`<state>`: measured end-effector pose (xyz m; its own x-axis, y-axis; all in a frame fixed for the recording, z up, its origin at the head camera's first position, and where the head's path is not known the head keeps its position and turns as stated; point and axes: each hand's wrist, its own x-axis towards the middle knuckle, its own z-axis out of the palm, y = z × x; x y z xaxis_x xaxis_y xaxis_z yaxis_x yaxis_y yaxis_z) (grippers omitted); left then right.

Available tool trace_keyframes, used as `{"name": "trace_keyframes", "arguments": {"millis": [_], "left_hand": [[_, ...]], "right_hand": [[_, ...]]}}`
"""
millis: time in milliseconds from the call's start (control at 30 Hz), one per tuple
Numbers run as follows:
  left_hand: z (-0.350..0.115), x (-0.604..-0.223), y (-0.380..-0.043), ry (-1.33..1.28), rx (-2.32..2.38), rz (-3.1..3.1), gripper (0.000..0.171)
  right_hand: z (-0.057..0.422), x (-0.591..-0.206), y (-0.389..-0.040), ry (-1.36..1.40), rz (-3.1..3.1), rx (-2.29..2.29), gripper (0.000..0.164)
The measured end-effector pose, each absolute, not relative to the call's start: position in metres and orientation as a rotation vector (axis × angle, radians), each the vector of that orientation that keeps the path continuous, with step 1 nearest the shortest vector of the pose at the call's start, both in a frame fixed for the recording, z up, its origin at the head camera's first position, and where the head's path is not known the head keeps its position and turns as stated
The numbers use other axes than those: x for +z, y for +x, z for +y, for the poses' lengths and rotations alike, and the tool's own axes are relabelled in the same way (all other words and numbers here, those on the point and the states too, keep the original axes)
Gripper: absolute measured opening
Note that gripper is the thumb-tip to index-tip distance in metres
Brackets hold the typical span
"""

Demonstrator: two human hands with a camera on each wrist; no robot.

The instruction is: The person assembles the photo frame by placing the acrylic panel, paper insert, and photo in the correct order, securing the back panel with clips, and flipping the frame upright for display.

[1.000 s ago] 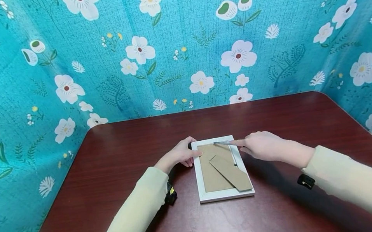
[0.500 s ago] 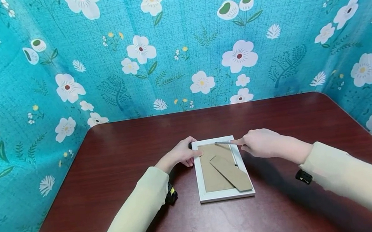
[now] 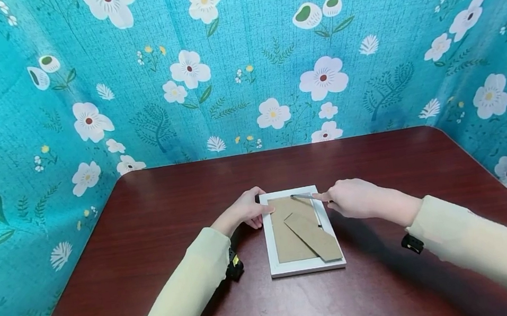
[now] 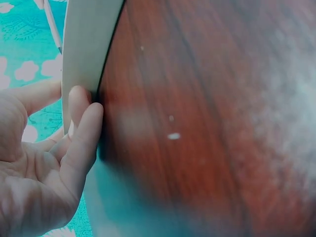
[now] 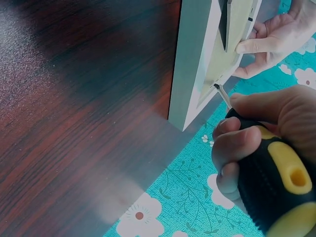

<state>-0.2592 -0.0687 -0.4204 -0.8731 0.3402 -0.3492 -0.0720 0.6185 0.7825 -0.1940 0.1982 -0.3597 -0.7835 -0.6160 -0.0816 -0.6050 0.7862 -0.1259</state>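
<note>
A glossy, wood-grained dark red table lies under the rectangular white frame, its smooth tan backboard upward. An angular stiff flap slants across the frame's back. The left hand grips the frame's left side; beyond its right, the right hand clasps a ridged black-and-yellow screwdriver, slim metal tip by the frame's inner far edge.

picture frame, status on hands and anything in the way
Left hand grips picture frame, right hand holds screwdriver. Frame lying back-up on table. Stand flap clear of screwdriver tip.

Floral bkdrop, prob. cloth, hangs behind table.
</note>
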Motion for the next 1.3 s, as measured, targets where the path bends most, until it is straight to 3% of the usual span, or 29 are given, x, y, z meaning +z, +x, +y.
{"name": "trace_keyframes", "arguments": {"millis": [467,867,1300], "left_hand": [[-0.066,-0.421,-0.261,0.180,1.175,2.374,0.036],[-0.068,-0.418,-0.259,0.213,1.155,2.381,0.035],[-0.069,-0.418,-0.260,0.222,1.131,2.366,0.036]], "right_hand": [[0.199,-0.363,-0.188,-1.032,2.880,-0.104,0.042],[0.193,-0.381,-0.177,-1.054,2.979,0.239,0.052],[0.202,-0.399,-0.177,-1.152,3.074,0.221,0.054]]}}
